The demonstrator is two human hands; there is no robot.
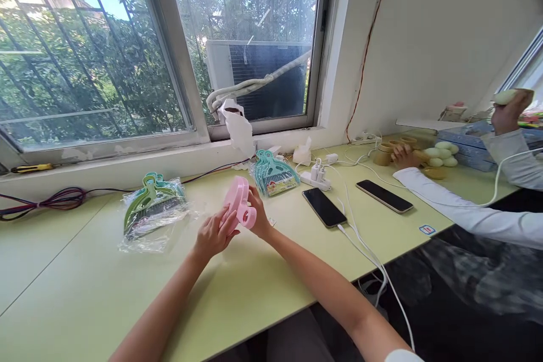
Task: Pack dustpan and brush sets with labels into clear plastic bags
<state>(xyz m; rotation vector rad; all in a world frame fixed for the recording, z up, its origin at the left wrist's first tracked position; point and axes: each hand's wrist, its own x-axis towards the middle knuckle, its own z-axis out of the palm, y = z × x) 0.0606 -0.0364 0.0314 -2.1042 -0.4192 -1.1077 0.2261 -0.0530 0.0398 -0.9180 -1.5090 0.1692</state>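
Above the table's middle, a pink plastic dustpan is held on edge, its looped handle end turned toward me. My left hand grips its left side with the fingers laid across it. Around its right side closes my right hand, partly behind the pan. Whether a brush is in the pan cannot be made out. To the left lie green dustpan and brush sets in clear plastic wrapping. Just behind my right hand is a stack of teal dustpan and brush sets, also wrapped.
Two phones and white cables lie to the right, by a power strip. A screwdriver rests on the sill. At far right a co-worker's hands handle items near pale round objects.
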